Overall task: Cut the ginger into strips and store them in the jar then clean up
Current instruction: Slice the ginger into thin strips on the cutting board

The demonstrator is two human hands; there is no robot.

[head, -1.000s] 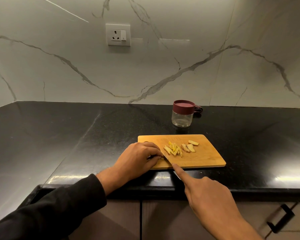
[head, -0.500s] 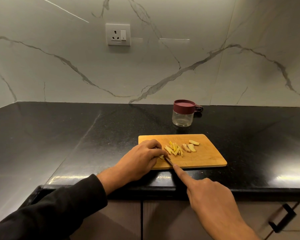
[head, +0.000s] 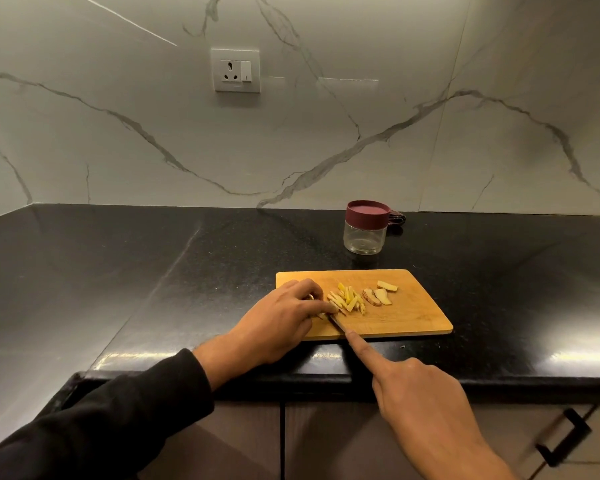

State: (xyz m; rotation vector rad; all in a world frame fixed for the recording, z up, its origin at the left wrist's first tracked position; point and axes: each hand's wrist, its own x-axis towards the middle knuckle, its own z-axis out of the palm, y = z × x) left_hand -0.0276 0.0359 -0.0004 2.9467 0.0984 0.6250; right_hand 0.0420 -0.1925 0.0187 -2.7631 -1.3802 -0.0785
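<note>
Hands mid-slice, knife drawn nearer the ginger piece

Left hand (head: 284, 317) has curled tighter, pinning ginger on the cutting board (head: 409, 320); right hand (head: 420, 393) grips the knife (head: 338, 323), forefinger along it. Cut strips (head: 349, 299) accumulate; slices (head: 378, 296) remain; lidded jar (head: 365, 227) waits behind.

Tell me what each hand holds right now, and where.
Right hand grips the knife by its handle, hidden under the hand, index finger along the spine. Left hand pins a ginger piece under its fingertips on the cutting board.

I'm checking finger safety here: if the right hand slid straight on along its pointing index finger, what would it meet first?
Most likely the left hand's fingertips, holding ginger beside the knife blade the right hand guides; depth is uncertain.
</note>
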